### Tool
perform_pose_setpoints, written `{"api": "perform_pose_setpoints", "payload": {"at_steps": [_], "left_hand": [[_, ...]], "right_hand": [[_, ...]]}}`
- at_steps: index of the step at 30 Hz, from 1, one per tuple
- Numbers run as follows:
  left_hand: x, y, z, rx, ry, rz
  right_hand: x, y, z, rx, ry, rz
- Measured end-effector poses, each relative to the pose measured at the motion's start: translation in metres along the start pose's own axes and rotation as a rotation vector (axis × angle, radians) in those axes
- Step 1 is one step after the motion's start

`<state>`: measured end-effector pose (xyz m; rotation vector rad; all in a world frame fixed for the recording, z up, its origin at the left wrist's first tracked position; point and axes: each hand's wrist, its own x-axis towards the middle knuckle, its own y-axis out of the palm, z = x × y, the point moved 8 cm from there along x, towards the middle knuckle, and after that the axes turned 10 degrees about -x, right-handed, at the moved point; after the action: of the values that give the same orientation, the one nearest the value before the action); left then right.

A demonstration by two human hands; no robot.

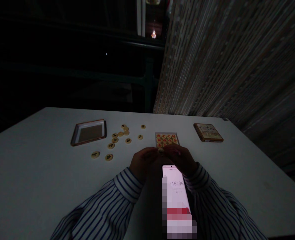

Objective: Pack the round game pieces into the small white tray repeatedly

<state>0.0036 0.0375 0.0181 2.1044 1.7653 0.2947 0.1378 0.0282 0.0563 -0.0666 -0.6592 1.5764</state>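
Observation:
A round Chinese chess piece [160, 151] with a dark character is pinched between the fingertips of my left hand [141, 162] and my right hand [182, 159]. Both hands are at the near edge of a small box [178, 137], where rows of pieces with red characters [169, 140] lie face up. My fingers hide the box's nearest part. To the left, several loose pieces [114, 140] are scattered on the white table, some with dark characters showing and some blank side up.
An open, shallow box lid [88, 132] lies at the left. On the right is a closed box with a printed cover [208, 132]. A lit phone [174, 190] showing a timer lies below my hands on the table [49, 166]. A string curtain [199, 66] hangs behind; the room is dark.

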Motion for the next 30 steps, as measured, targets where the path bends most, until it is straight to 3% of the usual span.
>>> {"api": "perform_pose_setpoints", "payload": {"at_steps": [10,19,30], "left_hand": [[-0.0006,-0.003,-0.0024,0.032,-0.002,-0.035],[-0.0015,-0.0026,-0.0071,0.072,0.03,-0.058],[0.001,-0.0054,-0.0032,0.033,0.061,-0.051]], "right_hand": [[0.0003,-0.0025,0.0014,-0.085,-0.034,-0.004],[-0.0012,0.0019,-0.0033,0.028,0.025,0.015],[-0.0013,0.0006,-0.0016,0.006,0.005,0.014]]}}
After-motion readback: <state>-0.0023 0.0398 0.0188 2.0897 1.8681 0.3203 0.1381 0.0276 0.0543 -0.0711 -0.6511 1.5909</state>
